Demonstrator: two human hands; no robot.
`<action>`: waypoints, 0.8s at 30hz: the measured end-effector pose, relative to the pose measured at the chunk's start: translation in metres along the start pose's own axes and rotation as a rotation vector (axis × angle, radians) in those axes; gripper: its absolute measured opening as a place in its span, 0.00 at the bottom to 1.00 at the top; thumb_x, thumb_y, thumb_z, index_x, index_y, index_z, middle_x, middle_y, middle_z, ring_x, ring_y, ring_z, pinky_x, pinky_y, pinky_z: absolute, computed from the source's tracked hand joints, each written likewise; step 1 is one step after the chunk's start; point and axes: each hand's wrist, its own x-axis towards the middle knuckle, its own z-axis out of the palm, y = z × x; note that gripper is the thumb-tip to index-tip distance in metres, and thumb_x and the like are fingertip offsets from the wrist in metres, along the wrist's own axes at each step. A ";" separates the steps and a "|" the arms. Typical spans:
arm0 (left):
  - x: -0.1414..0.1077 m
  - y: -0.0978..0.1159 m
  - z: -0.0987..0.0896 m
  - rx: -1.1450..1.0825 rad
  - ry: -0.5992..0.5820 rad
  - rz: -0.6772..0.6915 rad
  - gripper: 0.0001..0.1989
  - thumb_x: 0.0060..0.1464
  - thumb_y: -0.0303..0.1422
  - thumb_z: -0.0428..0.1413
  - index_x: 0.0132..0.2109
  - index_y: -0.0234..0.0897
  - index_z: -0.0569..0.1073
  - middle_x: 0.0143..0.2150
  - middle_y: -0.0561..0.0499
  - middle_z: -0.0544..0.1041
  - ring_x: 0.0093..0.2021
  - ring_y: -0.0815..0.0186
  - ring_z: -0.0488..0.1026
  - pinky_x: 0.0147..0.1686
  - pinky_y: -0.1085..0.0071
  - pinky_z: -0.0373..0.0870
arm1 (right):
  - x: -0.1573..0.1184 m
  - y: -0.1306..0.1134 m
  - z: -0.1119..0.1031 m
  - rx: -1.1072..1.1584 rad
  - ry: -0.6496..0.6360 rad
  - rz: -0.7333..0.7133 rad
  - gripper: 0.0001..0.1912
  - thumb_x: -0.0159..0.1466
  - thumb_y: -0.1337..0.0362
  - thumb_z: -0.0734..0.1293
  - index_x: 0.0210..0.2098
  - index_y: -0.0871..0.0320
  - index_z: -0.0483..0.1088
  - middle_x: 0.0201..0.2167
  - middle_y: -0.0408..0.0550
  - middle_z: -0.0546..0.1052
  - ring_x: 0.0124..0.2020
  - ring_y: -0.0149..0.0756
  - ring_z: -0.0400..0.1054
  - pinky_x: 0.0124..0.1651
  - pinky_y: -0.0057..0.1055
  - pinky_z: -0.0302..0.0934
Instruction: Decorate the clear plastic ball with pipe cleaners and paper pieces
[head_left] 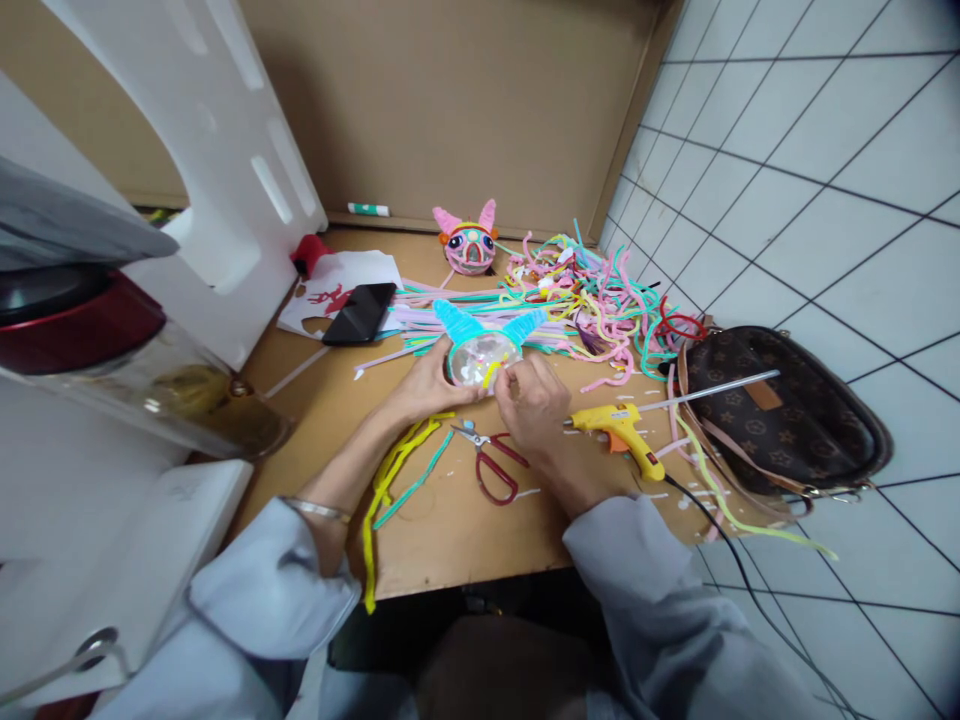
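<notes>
My left hand (pixel 433 383) grips the left side of a clear round ornament (pixel 475 352) with two blue fuzzy ears on top. A short yellow pipe cleaner (pixel 492 374) lies across its front. My right hand (pixel 534 400) pinches at that yellow piece, by the ornament's lower right; its fingertips partly hide the contact. Below the hands, red-handled scissors (pixel 496 470) rest with the blades parted. To the left of them are long yellow pipe cleaners (pixel 390 470) and a teal pipe cleaner (pixel 415 482). A yellow glue gun (pixel 621 430) lies right of my right hand.
A finished-looking pink-eared ornament (pixel 470 248) stands at the back, near a heap of coloured pipe cleaners (pixel 585 290). A black phone (pixel 360 313) lies on paper at left. On the right sits a brown handbag (pixel 787 420); a glass jug (pixel 172 390) is at left.
</notes>
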 end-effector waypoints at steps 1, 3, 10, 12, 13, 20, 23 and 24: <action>0.000 0.000 0.000 -0.005 -0.001 0.005 0.40 0.38 0.41 0.66 0.58 0.33 0.66 0.56 0.42 0.74 0.56 0.49 0.72 0.56 0.56 0.68 | 0.000 0.000 0.001 0.006 -0.001 0.017 0.11 0.66 0.70 0.61 0.27 0.55 0.66 0.27 0.46 0.70 0.32 0.37 0.64 0.34 0.31 0.54; 0.000 0.000 0.000 -0.018 -0.002 0.011 0.40 0.38 0.40 0.66 0.58 0.33 0.66 0.56 0.41 0.74 0.56 0.49 0.72 0.56 0.56 0.68 | -0.001 -0.001 0.002 0.018 0.003 0.039 0.11 0.66 0.69 0.61 0.27 0.55 0.66 0.27 0.46 0.70 0.32 0.37 0.64 0.34 0.32 0.54; 0.000 -0.001 0.001 -0.012 0.002 -0.001 0.39 0.38 0.41 0.66 0.58 0.34 0.67 0.56 0.41 0.74 0.55 0.49 0.72 0.56 0.55 0.68 | 0.001 -0.004 0.001 0.093 -0.018 0.109 0.12 0.66 0.69 0.61 0.26 0.54 0.64 0.27 0.46 0.70 0.31 0.37 0.64 0.35 0.32 0.55; 0.001 -0.002 0.001 -0.010 0.009 -0.001 0.39 0.37 0.41 0.66 0.58 0.34 0.66 0.56 0.42 0.74 0.55 0.49 0.72 0.56 0.56 0.68 | 0.001 -0.005 0.001 0.120 -0.021 0.130 0.13 0.67 0.68 0.61 0.25 0.54 0.64 0.26 0.46 0.70 0.31 0.37 0.64 0.35 0.32 0.56; 0.001 -0.002 0.001 -0.008 0.009 -0.002 0.39 0.37 0.41 0.67 0.58 0.34 0.67 0.56 0.42 0.74 0.55 0.50 0.72 0.56 0.56 0.68 | 0.001 -0.005 0.000 0.131 -0.018 0.136 0.13 0.67 0.68 0.61 0.25 0.54 0.64 0.26 0.46 0.70 0.31 0.37 0.64 0.35 0.32 0.56; 0.002 -0.004 0.000 -0.013 0.027 0.006 0.37 0.36 0.41 0.67 0.55 0.32 0.68 0.55 0.41 0.74 0.55 0.50 0.72 0.56 0.57 0.68 | 0.004 -0.003 -0.003 0.275 -0.039 0.201 0.14 0.68 0.64 0.61 0.25 0.55 0.65 0.26 0.44 0.70 0.29 0.34 0.63 0.34 0.31 0.57; 0.003 -0.008 -0.002 -0.003 0.041 -0.038 0.37 0.35 0.40 0.67 0.54 0.32 0.68 0.54 0.41 0.75 0.53 0.51 0.73 0.54 0.56 0.70 | 0.007 0.003 -0.005 0.369 -0.058 0.274 0.16 0.68 0.63 0.61 0.24 0.55 0.65 0.24 0.43 0.69 0.27 0.33 0.63 0.33 0.31 0.56; 0.004 -0.009 -0.002 0.002 0.047 -0.061 0.38 0.35 0.40 0.67 0.54 0.31 0.68 0.53 0.41 0.75 0.52 0.51 0.73 0.53 0.56 0.70 | 0.007 0.005 -0.006 0.400 -0.058 0.314 0.16 0.68 0.62 0.61 0.24 0.55 0.66 0.24 0.43 0.70 0.28 0.33 0.63 0.33 0.31 0.57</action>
